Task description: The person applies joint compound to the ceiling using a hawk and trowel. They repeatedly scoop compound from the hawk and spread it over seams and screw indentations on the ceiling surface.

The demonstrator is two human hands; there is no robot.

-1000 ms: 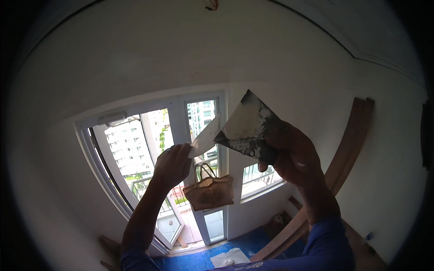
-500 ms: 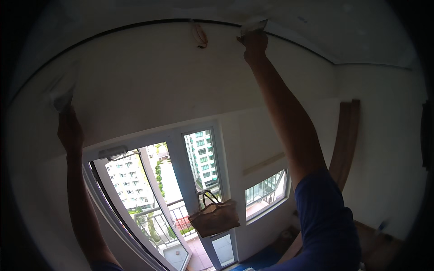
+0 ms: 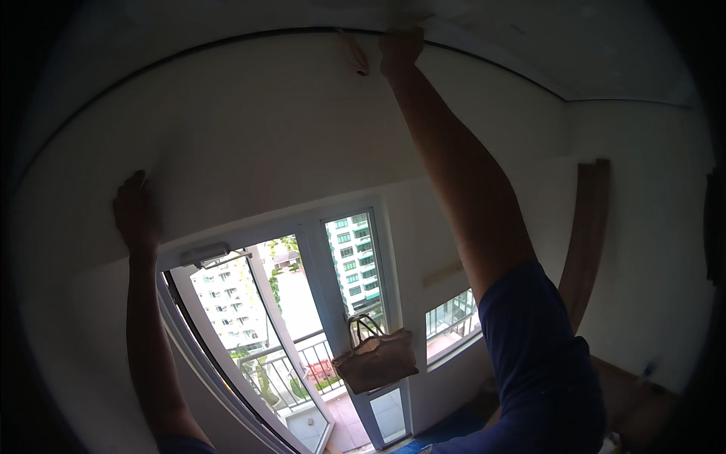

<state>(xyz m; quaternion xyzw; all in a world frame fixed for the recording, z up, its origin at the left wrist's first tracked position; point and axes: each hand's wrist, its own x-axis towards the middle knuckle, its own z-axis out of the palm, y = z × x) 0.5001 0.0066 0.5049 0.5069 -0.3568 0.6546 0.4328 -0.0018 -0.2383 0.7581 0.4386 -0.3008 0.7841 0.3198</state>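
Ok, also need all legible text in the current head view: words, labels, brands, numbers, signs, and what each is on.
None readable.
Brown bag: front too dark to read any print.
Door closer: too small to read any marking.

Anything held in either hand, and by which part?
Cannot tell: left hand and right hand are raised, too dark to show any hold.

Below centre, a white-framed balcony door (image 3: 257, 333) and a small window (image 3: 454, 325) are daylit; the wall (image 3: 265, 129) above is dim.
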